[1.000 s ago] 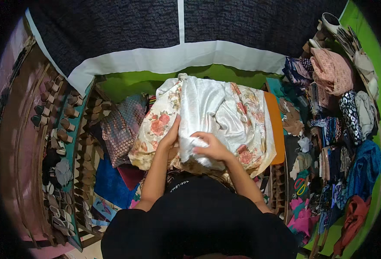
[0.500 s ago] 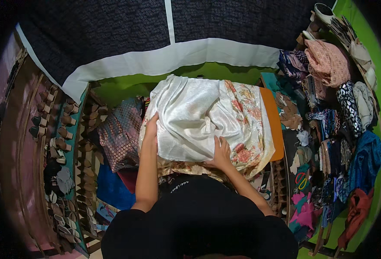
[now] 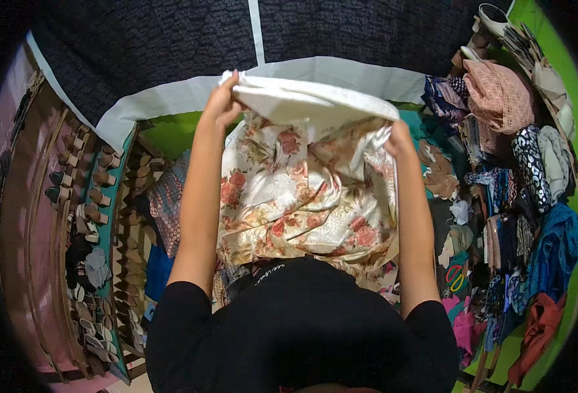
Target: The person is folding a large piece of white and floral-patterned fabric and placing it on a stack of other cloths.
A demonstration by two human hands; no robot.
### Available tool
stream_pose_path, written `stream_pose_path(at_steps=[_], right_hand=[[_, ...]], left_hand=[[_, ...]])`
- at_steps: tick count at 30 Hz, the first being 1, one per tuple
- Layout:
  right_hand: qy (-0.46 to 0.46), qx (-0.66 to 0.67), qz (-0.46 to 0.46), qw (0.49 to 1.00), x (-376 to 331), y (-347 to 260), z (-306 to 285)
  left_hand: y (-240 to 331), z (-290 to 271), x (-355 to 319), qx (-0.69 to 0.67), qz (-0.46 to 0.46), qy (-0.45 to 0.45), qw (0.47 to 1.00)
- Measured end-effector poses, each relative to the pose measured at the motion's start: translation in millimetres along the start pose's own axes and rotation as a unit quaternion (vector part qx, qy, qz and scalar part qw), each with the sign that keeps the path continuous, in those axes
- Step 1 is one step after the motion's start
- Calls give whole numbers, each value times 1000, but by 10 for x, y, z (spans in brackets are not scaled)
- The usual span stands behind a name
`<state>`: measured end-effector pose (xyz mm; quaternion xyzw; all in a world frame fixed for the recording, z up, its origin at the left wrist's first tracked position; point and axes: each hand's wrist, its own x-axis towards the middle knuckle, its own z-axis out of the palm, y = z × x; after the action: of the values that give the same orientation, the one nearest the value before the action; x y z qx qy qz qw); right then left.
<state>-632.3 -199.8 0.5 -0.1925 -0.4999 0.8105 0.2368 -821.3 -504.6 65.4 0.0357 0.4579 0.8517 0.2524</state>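
Both hands hold up a white cloth [image 3: 315, 95], stretched between them as a long folded edge. My left hand [image 3: 223, 105] pinches its left corner at the far side. At the right end my right hand [image 3: 400, 139] grips the cloth, partly covered by its folds. Beneath and nearer to me spreads a shiny cream cloth with red and orange flowers [image 3: 289, 196], rumpled in the middle. Whether the white and the flowered cloth are one piece, I cannot tell. The surface under them is hidden.
Racks of shoes [image 3: 99, 196] stand on the left beside a patterned dark cloth [image 3: 167, 206]. To the right, shelves hold several folded fabrics, a pink knitted cloth [image 3: 498, 95] and a blue cloth [image 3: 557, 239]. A black curtain [image 3: 151, 46] with a white border hangs behind.
The white cloth has been lifted from the pile, up and away from me, by both hands. More of the flowered cloth shows, and the orange edge at the right has gone out of sight.
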Motion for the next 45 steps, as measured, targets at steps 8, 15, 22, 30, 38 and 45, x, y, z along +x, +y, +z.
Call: stream_pose_path(at_steps=[8, 15, 22, 30, 38, 45], right_hand=[[-47, 27, -238, 970, 50, -595, 313], [17, -19, -106, 994, 256, -158, -145], [-112, -552, -64, 824, 469, 613, -625], [-237, -505, 135, 819, 327, 1162, -848], [101, 146, 81, 981, 1029, 187, -1033], [142, 229, -141, 953, 1448, -995, -1146]], left_hand=[[392, 325, -130, 37, 201, -140, 969], [-888, -199, -224, 561, 3, -206, 801], [-2684, -670, -583, 804, 53, -49, 590], [-2256, -1053, -365, 413, 168, 75, 892], [-707, -1893, -496, 192, 380, 205, 881], [-590, -2794, -1230, -119, 432, 284, 848]])
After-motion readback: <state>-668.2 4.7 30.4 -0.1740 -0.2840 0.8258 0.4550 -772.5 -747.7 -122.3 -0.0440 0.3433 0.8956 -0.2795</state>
